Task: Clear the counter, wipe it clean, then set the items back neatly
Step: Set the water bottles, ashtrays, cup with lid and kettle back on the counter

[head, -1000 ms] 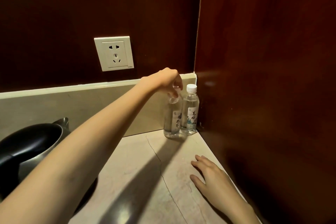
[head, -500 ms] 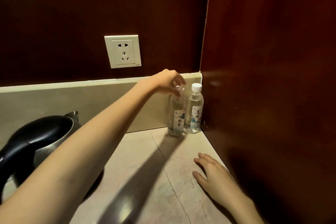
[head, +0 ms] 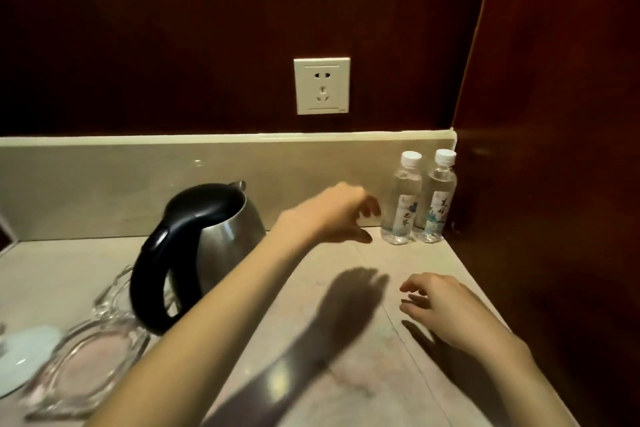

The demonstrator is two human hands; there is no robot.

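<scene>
Dark wood panelling with a wall socket [head: 321, 86] backs the pale stone table [head: 311, 340]. Two water bottles [head: 401, 199] [head: 435, 198] stand upright, side by side, in the far right corner. Just beside them hovers the left hand [head: 332, 213], fingers loosely curled, holding nothing. Nearer, the right hand [head: 441, 305] hangs relaxed over the table. A steel kettle [head: 204, 246] stands left, beside a glass tray [head: 86, 360].

the left hand [head: 332, 215] has let go of the left bottle [head: 401, 199] and pulled back.
</scene>
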